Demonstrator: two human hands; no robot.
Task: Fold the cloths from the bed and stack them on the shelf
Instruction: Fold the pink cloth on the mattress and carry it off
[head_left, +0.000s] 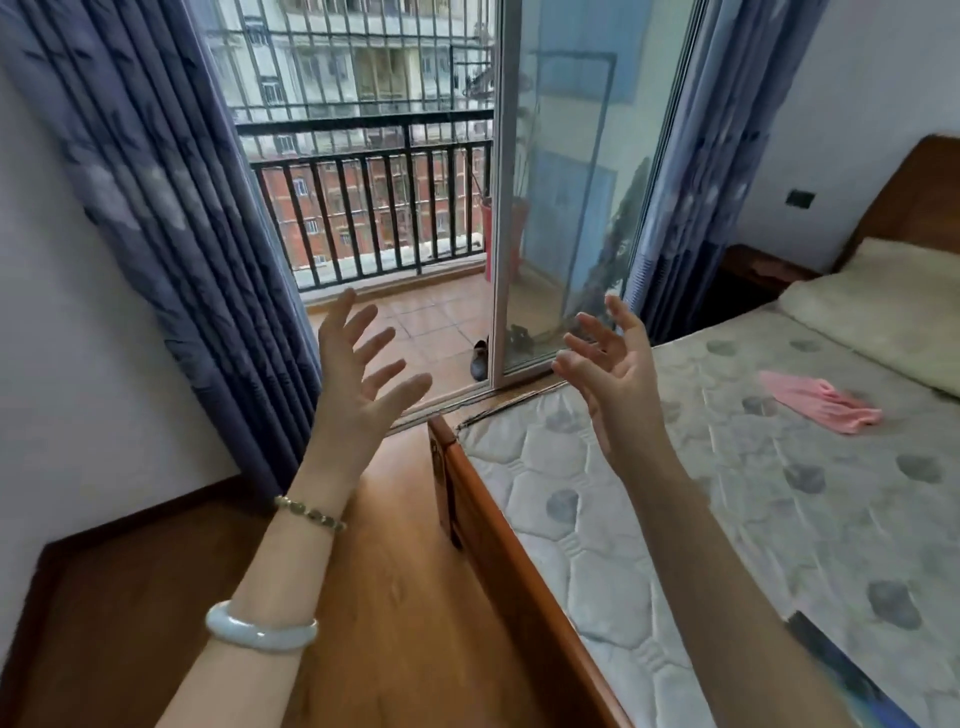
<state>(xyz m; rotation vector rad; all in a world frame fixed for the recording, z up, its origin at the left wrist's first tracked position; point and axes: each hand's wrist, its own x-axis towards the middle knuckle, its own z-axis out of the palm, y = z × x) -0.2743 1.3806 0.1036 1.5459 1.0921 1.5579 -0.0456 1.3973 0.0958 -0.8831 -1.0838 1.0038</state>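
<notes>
A crumpled pink cloth (818, 404) lies on the patterned mattress (727, 499) of the bed, toward its far right side. My left hand (358, 374) is raised in the air over the wooden floor, palm inward, fingers spread and holding nothing. My right hand (610, 374) is raised over the near corner of the mattress, fingers spread, also holding nothing. Both hands are well left of the pink cloth. No shelf is in view.
The wooden bed frame (514, 577) runs diagonally below my arms. A cream pillow (878, 317) lies at the headboard. Blue curtains (171, 218) flank an open glass sliding door (582, 182) to a balcony. Wooden floor (384, 597) lies left of the bed.
</notes>
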